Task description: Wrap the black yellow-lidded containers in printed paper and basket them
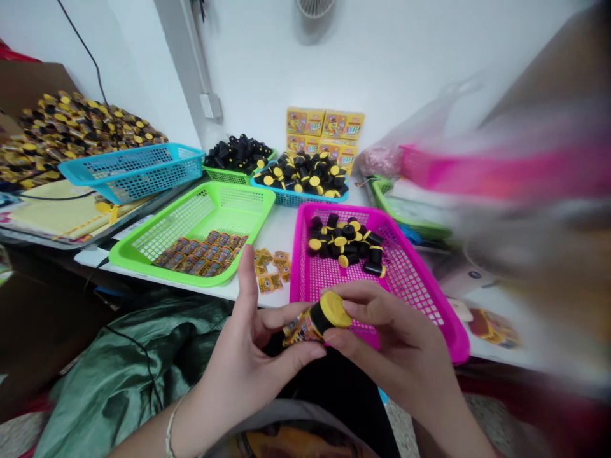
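Note:
Between my two hands, above my lap, is a small black bottle with a yellow cap. A colourful printed label covers its lower part. My left hand pinches the labelled end between thumb and fingers, and one finger sticks up. The fingers of my right hand grip the bottle at its yellow cap end. Just beyond my hands, a pink basket holds plain black bottles with yellow caps. Orange printed labels lie on the table left of that basket.
A green basket on the left holds rows of labelled bottles. Behind are a blue basket, more baskets of black bottles and yellow boxes. A large heap of bottles lies far left. Something large blurs the right side.

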The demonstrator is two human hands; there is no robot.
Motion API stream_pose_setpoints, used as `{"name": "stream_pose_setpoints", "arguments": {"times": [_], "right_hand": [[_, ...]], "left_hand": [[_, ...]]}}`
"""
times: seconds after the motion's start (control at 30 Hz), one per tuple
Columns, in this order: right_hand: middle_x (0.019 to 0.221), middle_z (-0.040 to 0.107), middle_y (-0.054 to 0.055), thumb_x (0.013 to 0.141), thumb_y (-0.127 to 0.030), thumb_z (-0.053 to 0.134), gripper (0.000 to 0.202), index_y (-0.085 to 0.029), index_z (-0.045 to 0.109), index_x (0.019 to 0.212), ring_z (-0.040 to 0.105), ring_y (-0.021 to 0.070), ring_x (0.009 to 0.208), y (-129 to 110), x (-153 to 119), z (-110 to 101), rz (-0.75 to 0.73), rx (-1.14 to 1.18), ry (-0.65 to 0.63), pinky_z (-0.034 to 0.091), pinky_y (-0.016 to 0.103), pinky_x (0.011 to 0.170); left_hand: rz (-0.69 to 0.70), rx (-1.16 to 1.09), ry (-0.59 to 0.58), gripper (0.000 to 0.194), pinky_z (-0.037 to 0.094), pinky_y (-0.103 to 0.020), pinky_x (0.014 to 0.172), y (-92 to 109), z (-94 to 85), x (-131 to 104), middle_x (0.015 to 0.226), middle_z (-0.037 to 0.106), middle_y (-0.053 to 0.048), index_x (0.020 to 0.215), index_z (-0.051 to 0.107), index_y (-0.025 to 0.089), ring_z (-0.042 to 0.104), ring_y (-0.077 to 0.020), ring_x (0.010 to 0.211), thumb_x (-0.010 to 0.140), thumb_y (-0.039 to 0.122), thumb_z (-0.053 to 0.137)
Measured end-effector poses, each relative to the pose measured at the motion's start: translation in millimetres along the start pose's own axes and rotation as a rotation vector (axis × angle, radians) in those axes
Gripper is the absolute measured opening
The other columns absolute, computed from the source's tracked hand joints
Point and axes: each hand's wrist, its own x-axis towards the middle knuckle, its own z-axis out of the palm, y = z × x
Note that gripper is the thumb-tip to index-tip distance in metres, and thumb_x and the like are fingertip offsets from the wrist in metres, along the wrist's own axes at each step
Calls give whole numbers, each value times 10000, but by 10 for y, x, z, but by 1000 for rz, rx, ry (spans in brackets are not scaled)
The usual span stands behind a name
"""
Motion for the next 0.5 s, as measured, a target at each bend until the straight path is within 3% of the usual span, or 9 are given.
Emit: {"name": "stream_pose_setpoints", "arguments": {"times": [0.1, 0.23, 0.37, 0.5], "right_hand": [[1086, 725, 13, 850, -170, 771, 194, -252, 596, 832, 730, 164, 934, -5, 2, -2, -21, 30, -101, 605, 286, 781], [1071, 740, 13, 888, -156, 717, 170, -273, 628, 972, 729, 165, 968, 16, -1, 31, -46, 35, -86, 611, 304, 825], [1160, 727, 49, 911, -155, 689, 266, -253, 656, 1156, 690, 164, 1095, 21, 2, 47, -218, -144, -132, 567, 292, 962], [1186, 704, 56, 899, -168, 711, 306, -279, 654, 1179, 696, 173, 1076, 12, -6, 27, -122, -38, -144, 586, 304, 929]], "left_hand": [[-129, -265, -64, 1289, 597, -240, 863, 65, 40, 33, 1034, 822, 8, 1553, -206, 465, 780, -138, 923, 836, 114, 807], [-207, -411, -59, 1357, 595, -208, 774, 110, 58, 54, 992, 831, -11, 1560, -215, 422, 782, -125, 813, 784, 89, 848], [-147, -354, 21, 1351, 608, -224, 816, 84, 81, 50, 1002, 833, -10, 1555, -226, 435, 786, -125, 841, 798, 67, 830], [-71, -160, 98, 1393, 614, -245, 877, 17, 64, 15, 1034, 829, -20, 1574, -202, 406, 796, -164, 900, 749, 29, 854]]}}
